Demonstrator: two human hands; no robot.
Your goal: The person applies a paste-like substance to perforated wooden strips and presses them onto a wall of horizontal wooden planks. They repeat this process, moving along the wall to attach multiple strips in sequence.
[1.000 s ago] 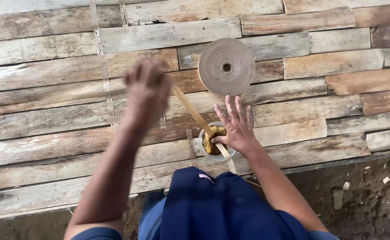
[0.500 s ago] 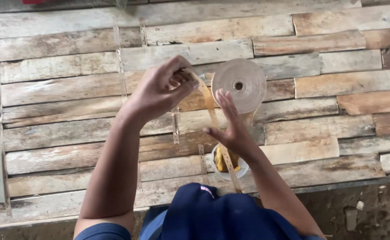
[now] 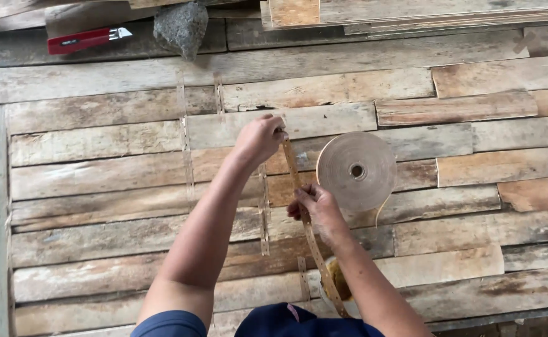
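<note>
Since half a second ago my view has tipped upward, so a red utility knife (image 3: 86, 39) and a grey stone (image 3: 181, 26) now show at the top, and my left hand (image 3: 258, 138) has drawn the tape out longer.

From the head view, the left hand is closed in a pinch on the upper end of a perforated brown tape strip (image 3: 294, 171), holding it taut over the patchwork of wooden boards (image 3: 99, 150). My right hand (image 3: 316, 209) sits lower on the same strip, fingers curled around it in a loose grip, thumb side toward the roll. The strip runs from the left hand down through the right hand to a small round container (image 3: 336, 287) near the bottom edge, just above my dark blue clothing (image 3: 286, 321). The paper tape roll (image 3: 356, 171) lies flat on the boards just to the right of the strip, close beside the right hand. Narrow tape pieces (image 3: 263, 212) already cross several board seams.
</note>
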